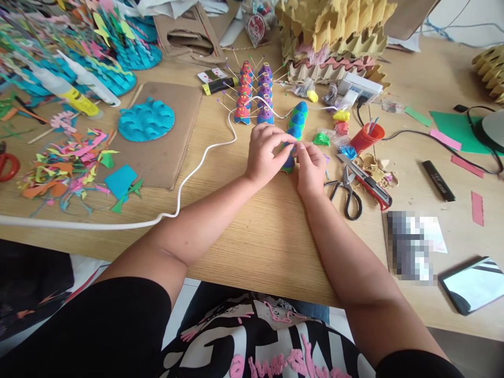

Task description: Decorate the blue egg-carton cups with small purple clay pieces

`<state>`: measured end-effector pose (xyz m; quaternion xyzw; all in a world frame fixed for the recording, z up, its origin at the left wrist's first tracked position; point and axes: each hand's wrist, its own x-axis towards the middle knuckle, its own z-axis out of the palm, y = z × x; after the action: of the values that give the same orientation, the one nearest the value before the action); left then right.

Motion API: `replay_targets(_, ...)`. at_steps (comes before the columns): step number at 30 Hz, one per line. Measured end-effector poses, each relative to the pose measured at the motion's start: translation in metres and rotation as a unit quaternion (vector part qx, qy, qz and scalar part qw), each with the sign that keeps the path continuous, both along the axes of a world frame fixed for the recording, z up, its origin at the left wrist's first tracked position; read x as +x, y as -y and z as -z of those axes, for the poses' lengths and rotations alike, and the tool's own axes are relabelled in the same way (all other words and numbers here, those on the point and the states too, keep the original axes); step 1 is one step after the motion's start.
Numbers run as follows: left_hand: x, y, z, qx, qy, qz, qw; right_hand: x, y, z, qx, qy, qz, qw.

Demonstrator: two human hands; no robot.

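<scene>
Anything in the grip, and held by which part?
Left hand and right hand have fingertips close together over the blue-and-green strip; whether they pinch something, and by which part, cannot be told.

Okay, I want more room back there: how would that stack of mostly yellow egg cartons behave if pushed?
The egg carton stack is probably light for its bulk, given the thin, hollow-cupped trays. Its layers sit unevenly, so upper ones might slide or topple if pushed high. The thin, jagged rims look likely to bend or tear.

Craft workspace: wooden table, paper scraps, glue bottles, scissors, stacked egg cartons.
</scene>
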<state>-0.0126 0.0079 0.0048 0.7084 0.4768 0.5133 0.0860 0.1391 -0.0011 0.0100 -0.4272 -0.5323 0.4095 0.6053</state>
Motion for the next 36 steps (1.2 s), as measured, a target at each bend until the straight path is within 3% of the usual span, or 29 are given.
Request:
replay_targets(13,-0.0002,-0.0023,0.0063,0.050,-0.076,-0.028,0.995,-0.0015,-0.0026,0.0040,-0.001,-0.059,-0.003,0.998)
replay_targets(36,-0.0021,-0.0013,0.0062,0.059,-0.049,-0.020,0.997,-0.0007,-0.0020,0.0023,-0.010,-0.070,-0.002,0.998)
